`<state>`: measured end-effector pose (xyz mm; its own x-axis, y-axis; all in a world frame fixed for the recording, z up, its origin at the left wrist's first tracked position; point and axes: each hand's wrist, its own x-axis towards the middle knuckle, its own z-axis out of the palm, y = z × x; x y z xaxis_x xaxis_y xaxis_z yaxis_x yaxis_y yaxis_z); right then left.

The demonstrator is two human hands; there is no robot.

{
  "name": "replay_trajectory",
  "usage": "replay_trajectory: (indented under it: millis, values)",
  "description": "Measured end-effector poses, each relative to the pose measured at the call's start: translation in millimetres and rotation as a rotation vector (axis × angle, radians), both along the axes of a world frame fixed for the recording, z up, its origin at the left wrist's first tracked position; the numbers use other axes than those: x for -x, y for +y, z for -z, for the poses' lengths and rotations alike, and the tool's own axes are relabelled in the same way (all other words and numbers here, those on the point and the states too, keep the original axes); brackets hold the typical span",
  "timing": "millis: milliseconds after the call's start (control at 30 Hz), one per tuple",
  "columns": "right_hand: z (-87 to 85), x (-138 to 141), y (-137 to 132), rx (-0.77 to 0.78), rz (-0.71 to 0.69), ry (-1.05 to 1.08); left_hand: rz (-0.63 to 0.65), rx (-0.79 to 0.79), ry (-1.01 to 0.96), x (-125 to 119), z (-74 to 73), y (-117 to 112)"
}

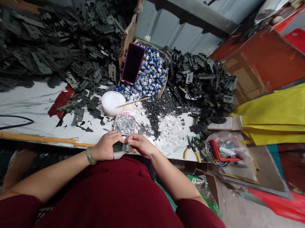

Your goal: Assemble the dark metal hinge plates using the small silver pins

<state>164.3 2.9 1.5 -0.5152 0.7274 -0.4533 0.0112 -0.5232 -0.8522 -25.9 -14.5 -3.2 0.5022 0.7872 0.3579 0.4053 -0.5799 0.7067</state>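
My left hand (106,146) and my right hand (140,144) meet at the table's near edge, both closed on a small dark plastic bracket (122,147) held between them. A green bangle sits on my left wrist. Just beyond my fingers stands a pink tray of small silver pins (125,124). Behind it lies a white bowl (113,103) with a thin wooden stick (134,102) resting on its rim.
A big heap of dark brackets (56,42) fills the left, a second heap (201,79) the right. A cardboard box of blue-and-white parts (152,76) carries a phone (133,63). Pliers (191,149) and a bag of tools (225,149) lie at the right edge.
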Motion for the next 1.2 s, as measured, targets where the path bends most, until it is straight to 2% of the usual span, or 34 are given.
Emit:
replay_trajectory:
  millis: [67, 233, 433, 533, 600, 633, 800, 867, 933, 1033, 1133, 1200]
  values:
    - [-2.0, 1.3, 1.0, -0.034, -0.011, -0.025, -0.007, 0.006, 0.015, 0.3, -0.6, -0.4]
    - [-7.4, 1.9, 6.4, -0.302, -0.048, -0.328, -0.048, -0.136, 0.225, 2.1, 1.4, -2.1]
    - [-0.8, 1.1, 6.1, -0.074, -0.053, -0.043, -0.054, 0.013, 0.042, -0.7, -1.0, -2.3]
    - [3.0, 0.0, 7.5, -0.069, -0.088, -0.009, -0.029, -0.002, 0.054, -0.4, -1.6, -2.0]
    - [0.0, -2.2, 10.1, -0.182, -0.15, -0.061, 0.001, -0.026, 0.143, 1.0, -1.2, -1.8]
    - [-3.5, -3.7, 11.7, -0.289, -0.201, -0.116, 0.021, -0.032, 0.19, 1.9, -0.9, -1.7]
    - [-29.6, -8.7, 15.6, -1.06, -0.575, -0.508, 0.08, -0.047, 0.244, 5.1, -2.3, -2.9]
    - [-35.7, -7.4, 15.0, -1.238, -0.651, -0.566, 0.081, -0.062, 0.234, 5.5, -4.8, -4.4]
    - [-36.6, -4.2, 14.4, -1.311, -0.665, -0.565, 0.08, -0.078, 0.229, 5.9, -8.4, -6.1]
    - [-30.3, 5.3, 15.5, -1.321, -0.637, -0.533, 0.067, -0.053, 0.205, 9.5, -15.6, -7.3]
    - [-20.2, 21.2, 18.5, -1.279, -0.628, -0.505, 0.045, 0.098, 0.218, 26.2, -23.5, -5.3]
    - [-14.8, 32.3, 21.1, -1.232, -0.672, -0.528, 0.068, 0.271, 0.319, 49.0, -28.2, -2.2]
